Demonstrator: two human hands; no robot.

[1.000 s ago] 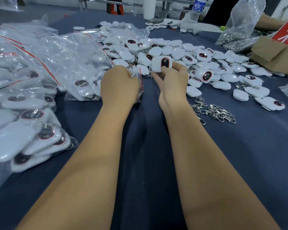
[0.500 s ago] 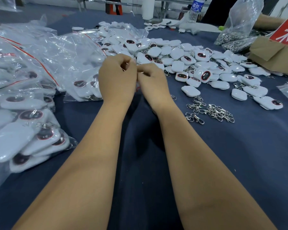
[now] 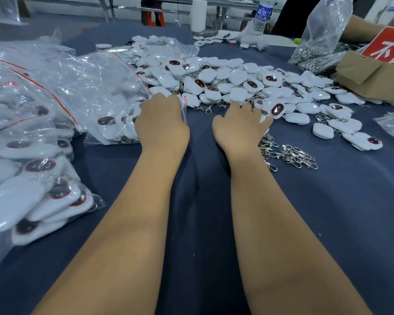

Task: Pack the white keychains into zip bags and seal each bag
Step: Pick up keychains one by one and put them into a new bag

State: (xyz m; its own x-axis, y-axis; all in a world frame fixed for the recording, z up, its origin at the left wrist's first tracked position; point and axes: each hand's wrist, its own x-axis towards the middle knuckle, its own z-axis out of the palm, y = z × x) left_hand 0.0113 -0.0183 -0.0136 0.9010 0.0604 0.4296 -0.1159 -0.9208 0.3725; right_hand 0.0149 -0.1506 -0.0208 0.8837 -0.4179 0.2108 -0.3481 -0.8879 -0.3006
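Observation:
A big pile of white keychains [image 3: 237,80] with dark oval windows lies on the blue cloth ahead of me. My left hand [image 3: 162,119] grips the mouth of a clear zip bag [image 3: 114,123] with a red seal strip; the bag holds several keychains and lies to the hand's left. My right hand [image 3: 239,123] reaches into the near edge of the pile with fingers spread. Its fingertips touch a white keychain [image 3: 275,109] that lies window up. Whether the bag's seal is closed is hidden by my left hand.
Filled zip bags [image 3: 32,189] are heaped along the left. Loose metal clasps [image 3: 291,153] lie by my right wrist. A cardboard box [image 3: 373,73], a bag of clasps [image 3: 323,37], a water bottle [image 3: 262,14] and another person's arm [image 3: 362,26] are at the back right.
My hands were together at the bag's mouth, after the right one brought a keychain there. Now the right hand has moved right into the pile, while the left stays on the bag.

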